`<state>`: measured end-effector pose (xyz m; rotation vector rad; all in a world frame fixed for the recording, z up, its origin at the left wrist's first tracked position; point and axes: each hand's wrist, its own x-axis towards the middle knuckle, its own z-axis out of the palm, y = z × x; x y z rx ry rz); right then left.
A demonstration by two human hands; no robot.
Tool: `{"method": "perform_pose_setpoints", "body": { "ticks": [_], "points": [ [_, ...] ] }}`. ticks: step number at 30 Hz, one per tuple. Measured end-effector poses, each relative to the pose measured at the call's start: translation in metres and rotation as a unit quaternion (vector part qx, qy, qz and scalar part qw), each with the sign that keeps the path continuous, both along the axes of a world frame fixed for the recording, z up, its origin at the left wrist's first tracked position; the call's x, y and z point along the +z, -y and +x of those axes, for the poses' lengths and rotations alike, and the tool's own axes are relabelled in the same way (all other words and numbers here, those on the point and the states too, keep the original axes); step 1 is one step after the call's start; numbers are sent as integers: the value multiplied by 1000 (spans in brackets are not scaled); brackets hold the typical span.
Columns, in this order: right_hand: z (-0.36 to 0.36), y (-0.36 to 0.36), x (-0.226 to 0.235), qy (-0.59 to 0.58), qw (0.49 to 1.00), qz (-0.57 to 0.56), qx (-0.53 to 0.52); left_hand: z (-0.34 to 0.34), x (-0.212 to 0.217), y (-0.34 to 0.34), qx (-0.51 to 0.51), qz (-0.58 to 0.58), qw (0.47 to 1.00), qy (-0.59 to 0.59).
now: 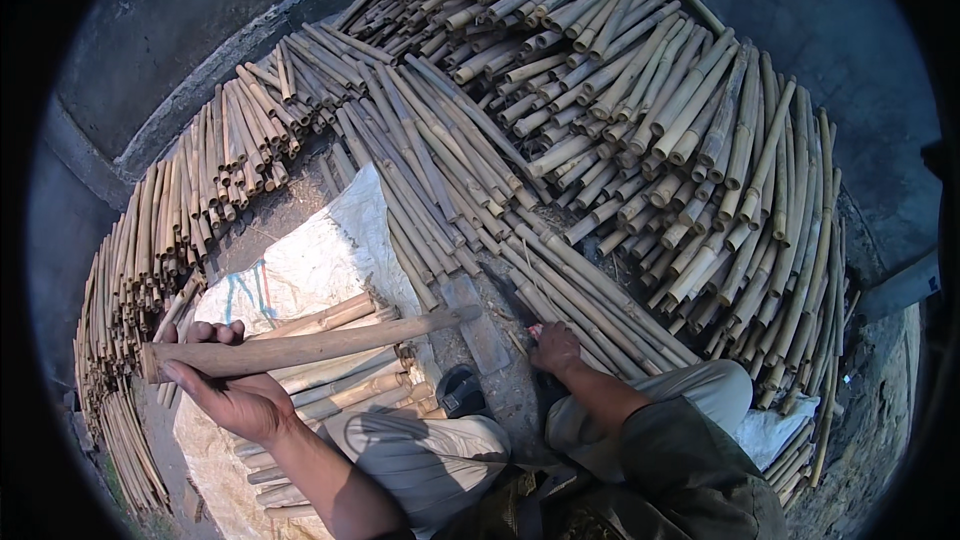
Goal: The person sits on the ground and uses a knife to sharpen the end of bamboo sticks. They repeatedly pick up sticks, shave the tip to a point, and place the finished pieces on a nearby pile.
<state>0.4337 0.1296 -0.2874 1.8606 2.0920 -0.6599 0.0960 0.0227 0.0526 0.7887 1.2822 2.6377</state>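
A thick, smooth bamboo piece (320, 345) lies across my left hand (235, 390), which grips it near its left end from below. Its right end reaches over the ground between my knees, above a flat grey block (485, 340). My right hand (557, 348) is closed by my right knee, around the red handle of what looks like a knife (522, 308). The dark blade points away from me, beside a row of bamboo poles. Under the held piece, several cut bamboo pieces (350, 395) lie on a white woven sack (300, 240).
Large stacks of bamboo poles rise at the far right (640, 120) and along the left (190, 190). More loose poles (440, 140) run between them. A dark sandal (460, 392) shows by my left knee. Grey walls (180, 40) stand behind the stacks.
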Motion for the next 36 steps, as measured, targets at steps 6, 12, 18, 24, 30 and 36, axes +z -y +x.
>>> {"method": "perform_pose_setpoints", "body": {
  "ticks": [6,12,18,24,30,36],
  "points": [
    [-26,5,52,-206,961,-79,-166,12,9,5,-48,43,997,-33],
    [-40,46,96,-353,927,58,-116,10,31,6,-18,41,998,-33],
    [-60,52,109,-480,865,138,-43,11,33,-4,-23,8,998,-50],
    [-71,40,84,-340,936,81,-40,20,37,-13,-10,-2,997,-80],
    [-65,33,88,-423,901,68,-64,15,35,-18,21,-25,995,-98],
    [-68,32,76,-373,923,68,-58,23,39,-26,32,-37,995,-81]
  ]
}}
